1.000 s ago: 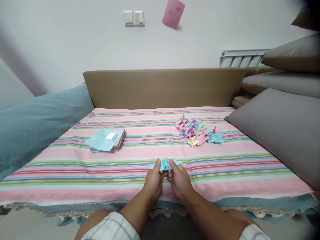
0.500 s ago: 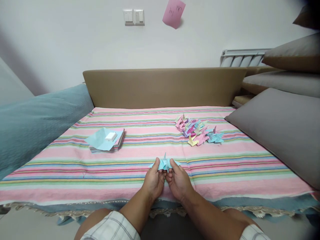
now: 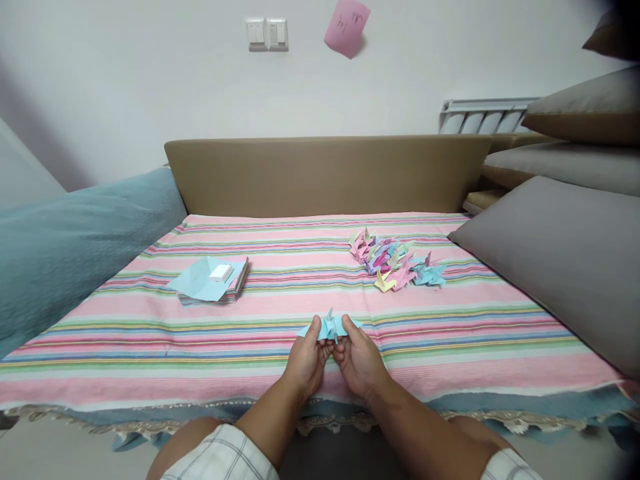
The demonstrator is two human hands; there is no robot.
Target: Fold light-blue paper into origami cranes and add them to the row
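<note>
A light blue origami crane is held between both hands near the front of the striped cloth, its wings spread to either side. My left hand pinches the left wing, thumb on top and fingers curled beneath. On the other wing, my right hand grips the same way. The fingers under the paper are partly hidden. Beyond the hands to the right lies a pile of folded paper cranes in pink, purple, yellow, green and blue.
To the left sits a stack of paper sheets with a small white block on top. A striped cloth covers the seat. Grey cushions lean at the right, a blue-covered armrest at the left, and a brown backrest behind.
The crane's wings are pulled out a little wider and flatter, and its middle looks more spread. Both hands stay in nearly the same place.
</note>
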